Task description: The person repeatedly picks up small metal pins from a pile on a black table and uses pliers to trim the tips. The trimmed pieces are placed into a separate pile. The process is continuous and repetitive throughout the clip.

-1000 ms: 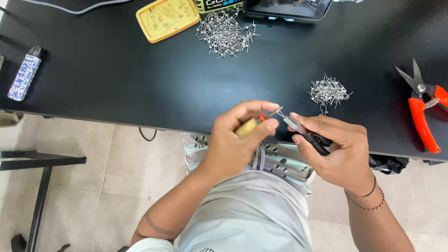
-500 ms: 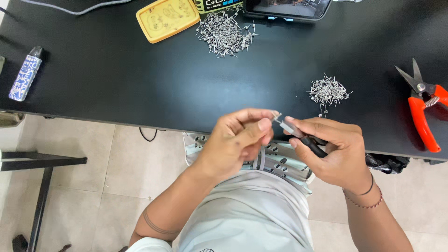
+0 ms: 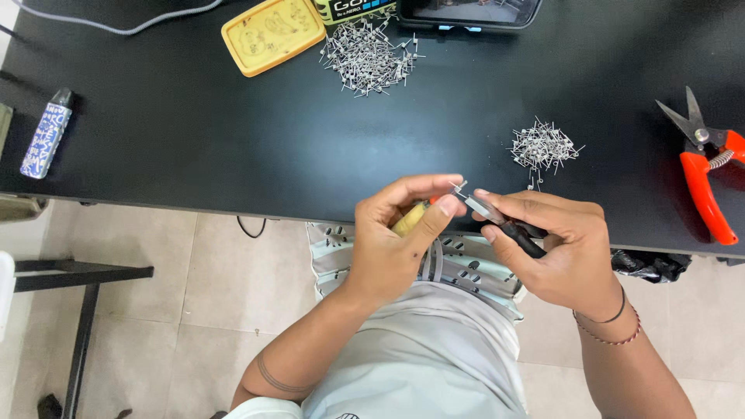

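Note:
My left hand [image 3: 396, 237] grips a small tool with a yellow handle [image 3: 410, 220], fingers curled around it near the table's front edge. My right hand [image 3: 555, 248] holds black-handled tweezers [image 3: 497, 217] whose metal tips meet the left hand's fingertips, pinching a tiny wire coil [image 3: 459, 187]. A small heap of wire coils [image 3: 542, 145] lies on the black table [image 3: 194, 132] just beyond the right hand. A bigger heap of coils [image 3: 369, 56] sits at the far middle.
Orange-handled snips [image 3: 705, 172] lie at the right edge. A yellow flat tin [image 3: 273, 34] and a dark device [image 3: 473, 12] are at the back. A small blue-patterned bottle [image 3: 45, 136] lies at the left. A grey cable [image 3: 116, 23] runs along the far left.
The left hand's fingers shifted on the yellow-handled tool, and the tweezers' tips stayed against them. Both hands stay at the table's front edge.

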